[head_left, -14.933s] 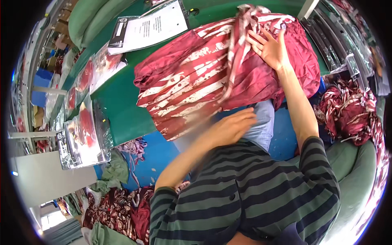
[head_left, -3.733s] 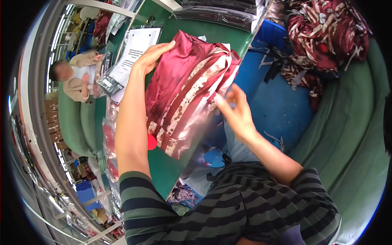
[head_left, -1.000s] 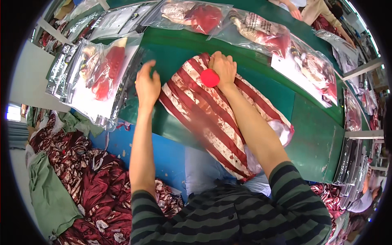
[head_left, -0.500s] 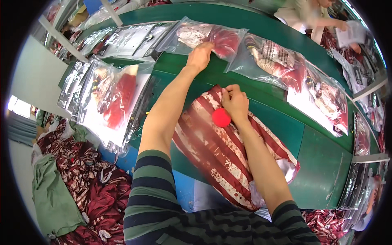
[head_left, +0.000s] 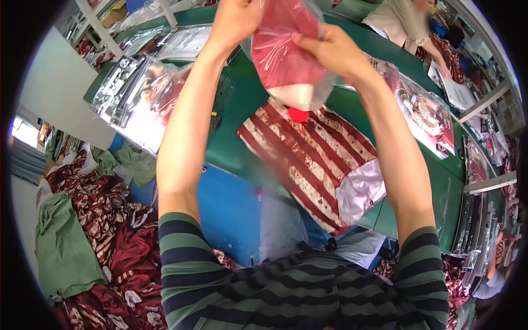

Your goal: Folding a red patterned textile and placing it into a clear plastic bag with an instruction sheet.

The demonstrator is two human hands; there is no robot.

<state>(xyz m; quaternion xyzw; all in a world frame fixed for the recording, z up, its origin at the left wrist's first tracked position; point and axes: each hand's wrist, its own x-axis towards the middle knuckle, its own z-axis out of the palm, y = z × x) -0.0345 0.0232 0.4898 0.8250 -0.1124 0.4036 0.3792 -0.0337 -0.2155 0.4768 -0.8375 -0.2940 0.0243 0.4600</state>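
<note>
Both my hands hold up a clear plastic bag with folded red and cream cloth inside, above the far part of the table. My left hand grips the bag's upper left edge, partly cut off by the picture's top. On the right side, my right hand pinches the bag with its thumb on the front. Below lies a red-and-cream striped garment with blotchy stripes and a whitish lining showing at its near right end. A round red ball sits at its far end, just under the bag's lower edge.
The green table carries bagged garments at left and more bags at right. Heaps of red patterned cloth and a green cloth lie at lower left. Another person works at the far right.
The bag from the table's far side is now lifted in both hands. My right hand has let go of the striped garment, which lies nearly flat. The view has shifted slightly.
</note>
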